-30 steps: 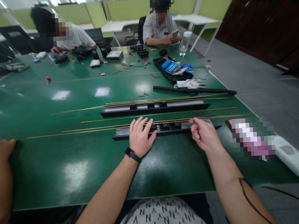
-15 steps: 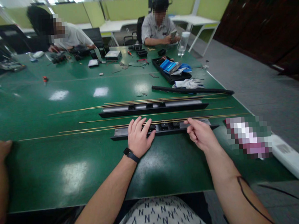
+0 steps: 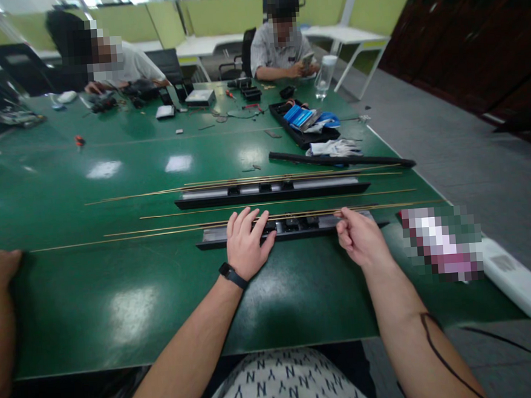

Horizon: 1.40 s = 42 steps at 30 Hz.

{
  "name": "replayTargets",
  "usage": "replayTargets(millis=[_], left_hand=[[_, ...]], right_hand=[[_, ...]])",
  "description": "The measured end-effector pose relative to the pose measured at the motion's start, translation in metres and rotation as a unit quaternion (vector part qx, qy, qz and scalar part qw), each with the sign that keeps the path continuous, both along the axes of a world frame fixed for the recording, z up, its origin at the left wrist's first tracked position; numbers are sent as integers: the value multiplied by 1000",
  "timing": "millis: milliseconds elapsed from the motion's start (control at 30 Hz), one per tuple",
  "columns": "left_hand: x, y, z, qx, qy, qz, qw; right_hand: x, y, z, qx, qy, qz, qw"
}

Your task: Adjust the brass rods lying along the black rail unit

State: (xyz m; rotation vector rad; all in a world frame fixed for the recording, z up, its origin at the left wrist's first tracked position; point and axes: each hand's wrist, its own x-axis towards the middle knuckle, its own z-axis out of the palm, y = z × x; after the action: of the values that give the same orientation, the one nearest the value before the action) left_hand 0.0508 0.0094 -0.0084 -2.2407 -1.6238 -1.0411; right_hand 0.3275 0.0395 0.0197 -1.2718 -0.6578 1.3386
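My left hand lies with fingers spread over the near black-edged rail, its fingertips across the thin golden rods. At the rail's right part, my right hand has its fingers curled, with thumb and forefinger pinched at a golden rod; the exact contact is partly hidden. Small black blocks sit in the rail between my hands. Behind it, a single golden rod lies on the table, and a second rail has more rods along its top.
Another person's hand rests at the left end of a long rod. A black bar, white gloves and a black tray lie at back right. A white device lies at right. Two people sit across the green table.
My right hand has shifted slightly to the right along the rods. My left hand and the rails stay in place.
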Motion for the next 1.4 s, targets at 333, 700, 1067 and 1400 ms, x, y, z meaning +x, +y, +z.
replayTargets(millis=[333,700,1067,1400], left_hand=[[0,0,2,3,-4,-2,1000],[0,0,0,-1,-5,-2,1000],[0,0,1,8,3,-1,1000],[0,-1,2,-4,2,1,1000]], right_hand=[[1,0,-3,13,-11,12,1000],[3,1,-5,7,-14,33,999],[0,0,1,-3,-2,9,1000],[-2,0,6,-19,1,-9,1000]])
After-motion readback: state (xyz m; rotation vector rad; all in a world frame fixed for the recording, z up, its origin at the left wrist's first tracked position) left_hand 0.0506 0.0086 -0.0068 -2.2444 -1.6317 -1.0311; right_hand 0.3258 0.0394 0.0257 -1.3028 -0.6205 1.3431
